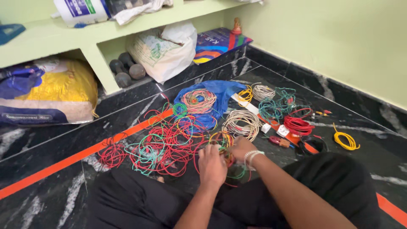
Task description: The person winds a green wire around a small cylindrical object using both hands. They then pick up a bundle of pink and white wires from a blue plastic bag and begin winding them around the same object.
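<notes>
both hands, left hand and right hand, are pinching a small multicoloured wire coil just in front of the loose red and green wire tangle, which is lying unsorted, while the wound beige wire coil beyond is sitting finished.

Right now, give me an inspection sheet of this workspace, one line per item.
Surface: dark marble floor with an orange stripe across it.
Job's things: small multicoloured wire coil worked by both hands; loose red and green wires to its left.
Clutter: blue bag under a mixed coil, beige coil, red coil, yellow coil, white plug parts.
Hands: left hand and right hand both grip the small coil; beaded bracelet on the right wrist.
Cables: many, tangled and overlapping on the floor.
Surroundings: green shelf, dumbbells, sacks and a white bag in the alcoves.
</notes>
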